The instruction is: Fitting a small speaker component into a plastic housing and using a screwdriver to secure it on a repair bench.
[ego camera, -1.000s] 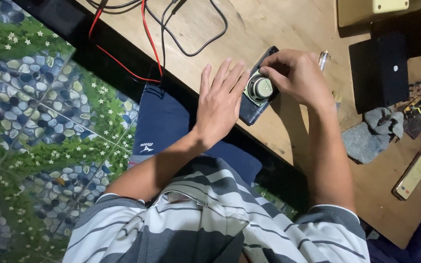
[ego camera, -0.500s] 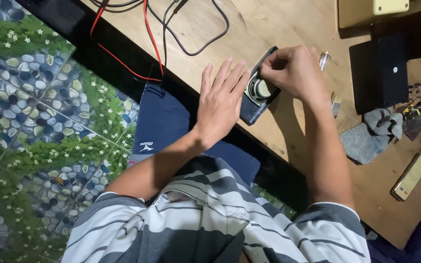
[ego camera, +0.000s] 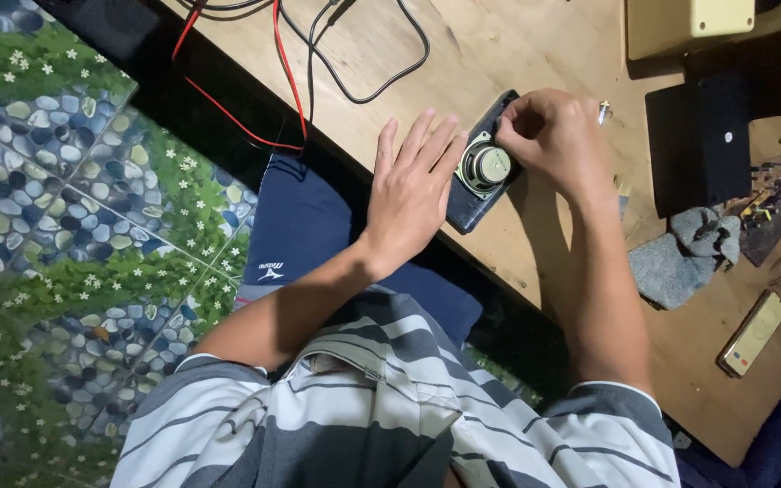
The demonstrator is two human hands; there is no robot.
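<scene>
Lying flat with fingers spread, the left hand [ego camera: 413,194] is pressing the dark speaker housing [ego camera: 476,181] against the worktop [ego camera: 517,54], while the right hand's [ego camera: 553,136] curled fingers are pinching at the round speaker driver [ego camera: 485,166].

Speaker [ego camera: 485,166] on panel [ego camera: 468,210] btwn hands; cloth [ego camera: 680,255], box [ego camera: 700,140] to right.

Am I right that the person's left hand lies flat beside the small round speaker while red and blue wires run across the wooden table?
Not quite: the head view shows red wires and black wires, none blue. The left hand does lie flat beside the small round speaker on the wooden table.
</scene>
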